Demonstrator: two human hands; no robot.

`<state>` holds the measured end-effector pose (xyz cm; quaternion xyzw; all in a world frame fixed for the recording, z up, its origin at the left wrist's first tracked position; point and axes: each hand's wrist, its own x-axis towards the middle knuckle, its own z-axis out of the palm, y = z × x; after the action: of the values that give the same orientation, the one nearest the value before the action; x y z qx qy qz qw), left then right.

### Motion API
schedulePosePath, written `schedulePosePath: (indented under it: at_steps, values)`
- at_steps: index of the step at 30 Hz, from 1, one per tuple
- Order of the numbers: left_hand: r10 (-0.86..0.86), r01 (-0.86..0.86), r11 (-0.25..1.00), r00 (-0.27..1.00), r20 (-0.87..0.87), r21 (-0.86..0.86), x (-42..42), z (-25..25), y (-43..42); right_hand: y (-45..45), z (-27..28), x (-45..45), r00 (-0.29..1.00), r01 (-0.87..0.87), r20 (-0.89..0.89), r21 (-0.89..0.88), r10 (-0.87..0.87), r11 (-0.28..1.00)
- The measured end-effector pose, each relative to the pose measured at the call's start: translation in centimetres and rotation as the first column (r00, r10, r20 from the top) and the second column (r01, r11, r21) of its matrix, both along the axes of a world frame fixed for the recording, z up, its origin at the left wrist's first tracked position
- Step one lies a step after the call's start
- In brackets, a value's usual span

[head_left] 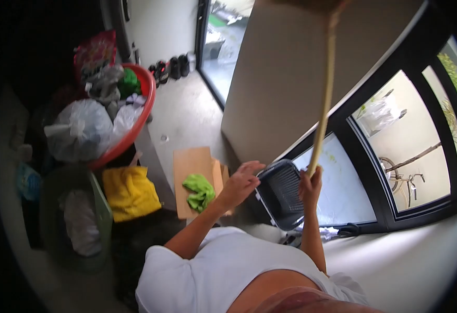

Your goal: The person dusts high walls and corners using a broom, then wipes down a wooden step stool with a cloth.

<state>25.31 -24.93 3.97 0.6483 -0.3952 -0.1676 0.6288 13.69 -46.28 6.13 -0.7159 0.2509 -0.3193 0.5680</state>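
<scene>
My right hand (310, 185) is closed around the lower end of a long pale wooden pole (324, 99), which rises toward the top of the view. To the left, my left hand (241, 183) is raised with its fingers loosely stretched out and nothing in it. Between and beyond the two hands is a dark plastic basket (282, 195). A bright green cloth (199, 192) lies on a wooden stool or board (187, 159), left of my left hand.
A red tub (146, 99) holding bags and cloths stands at the upper left. Below it are a yellow towel (129, 193) and a green bin (102, 201). Shoes (174, 68) line the wall near a doorway. Black-framed glass doors (390, 122) are at the right.
</scene>
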Motion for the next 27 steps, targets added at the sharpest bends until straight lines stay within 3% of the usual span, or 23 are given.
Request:
schedulePosePath:
  at_steps: [3, 5, 7, 8, 9, 11, 12, 14, 15, 17, 19, 21, 23, 25, 26, 27]
  values:
    - [-0.224, 0.242, 0.965, 0.961, -0.163, 0.100, -3.1, -0.6, -0.9, -0.1, -0.4, -0.7, 0.990, 0.089, -0.101, -0.071, -0.096, 0.993]
    - [-0.219, 0.228, 0.960, 0.973, -0.071, 0.164, -4.2, -2.9, -0.9, -2.3, -5.6, -2.2, 0.990, 0.135, -0.029, -0.142, -0.141, 0.981]
    - [-0.216, 0.206, 0.949, 0.976, 0.014, 0.238, -4.8, -6.8, -0.8, -1.4, -9.3, -5.0, 0.987, 0.134, -0.083, -0.024, -0.136, 0.991]
    - [-0.181, 0.185, 0.948, 0.983, -0.041, 0.257, -4.6, -9.0, -0.4, -0.5, -10.3, -6.4, 0.985, 0.135, -0.114, 0.037, -0.131, 0.990]
    - [-0.131, 0.101, 0.929, 0.990, 0.060, 0.356, -4.4, -12.4, 0.0, 1.8, -8.3, -7.6, 0.979, 0.135, -0.180, 0.200, -0.100, 0.970]
    - [-0.084, 0.011, 0.779, 0.993, 0.087, 0.627, -3.2, -16.7, 2.0, 2.7, -10.7, -10.4, 0.976, 0.119, -0.202, 0.211, -0.075, 0.970]
    - [-0.008, -0.087, 0.688, 0.992, 0.127, 0.720, -2.4, -21.4, 3.0, 2.8, -11.7, -11.8, 0.976, 0.097, -0.209, 0.191, -0.056, 0.977]
    - [0.217, -0.295, 0.525, 0.953, 0.209, 0.798, -1.7, -26.3, 6.0, 3.2, -11.7, -13.7, 0.972, 0.063, -0.236, 0.227, -0.008, 0.972]
    - [0.368, -0.404, 0.451, 0.896, 0.247, 0.796, -1.1, -27.2, 7.8, 3.5, -11.6, -14.2, 0.963, 0.054, -0.270, 0.201, 0.003, 0.978]
    - [0.647, -0.404, 0.261, 0.747, 0.151, 0.877, 1.0, -31.8, 10.8, 4.1, -10.7, -14.4, 0.946, 0.038, -0.325, 0.184, 0.024, 0.982]
    - [0.785, -0.449, 0.272, 0.615, 0.073, 0.851, 2.4, -35.2, 14.9, 4.3, -10.2, -14.3, 0.935, 0.002, -0.350, 0.172, 0.059, 0.985]
    - [0.923, -0.337, 0.113, 0.384, 0.027, 0.935, 2.7, -38.1, 16.9, 4.8, -8.4, -13.3, 0.916, 0.003, -0.392, 0.209, 0.081, 0.978]
    - [0.937, -0.336, -0.072, 0.301, 0.179, 0.939, 2.3, -42.3, 18.1, 4.6, -7.8, -11.8, 0.932, -0.015, -0.351, 0.210, 0.090, 0.978]
    - [0.990, -0.247, -0.022, 0.128, 0.055, 0.969, 2.1, -46.3, 18.3, 3.5, -7.4, -10.3, 0.954, -0.057, -0.271, 0.255, 0.128, 0.965]
    - [0.990, -0.189, 0.130, -0.027, -0.137, 0.973, 2.0, -47.4, 18.3, 3.1, -6.8, -9.2, 0.959, -0.057, -0.254, 0.257, 0.125, 0.965]
    - [0.926, -0.262, 0.260, -0.203, -0.317, 0.929, 1.0, -48.3, 18.3, 2.9, -5.7, -8.0, 0.964, -0.062, -0.235, 0.264, 0.127, 0.962]
